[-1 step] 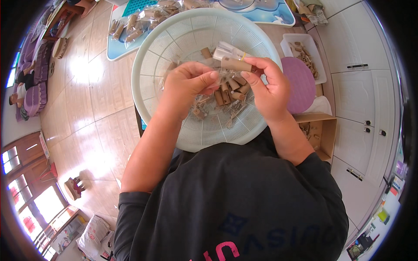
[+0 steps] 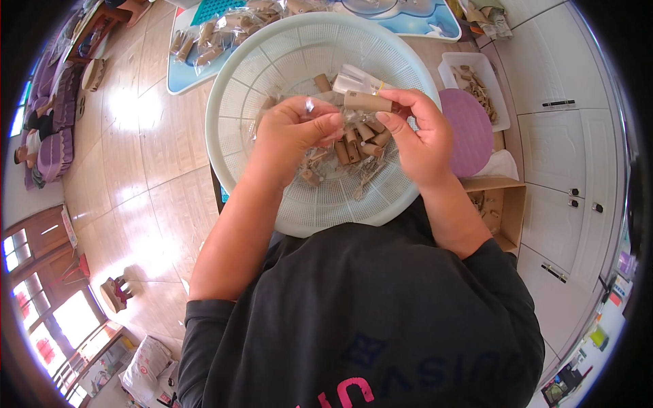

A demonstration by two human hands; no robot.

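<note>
My right hand [image 2: 423, 139] grips a brown cardboard-like tube [image 2: 367, 101] between thumb and fingers, its free end pointing toward my left hand. My left hand [image 2: 294, 129] is pinched on a clear plastic bag [image 2: 309, 105]; much of the film is hard to see. Both hands are over a large pale mesh basket [image 2: 238, 61]. Beneath them lie several loose brown tubes [image 2: 350, 151] and thin tan string-like pieces [image 2: 367, 178]. A bundle of clear plastic bags [image 2: 355, 76] with a yellow band lies just behind the held tube.
Bagged brown tubes [image 2: 211, 41] lie on a blue-and-white table [image 2: 180, 78] beyond the basket. To the right are a white bin [image 2: 476, 88] of tan pieces, a purple round stool top [image 2: 466, 132] and an open cardboard box [image 2: 507, 211]. White cabinets [image 2: 561, 149] stand farther right.
The held tube has shifted very slightly to the left. A bright glint of plastic now shows at my left fingers. Otherwise my hands stay in place.
</note>
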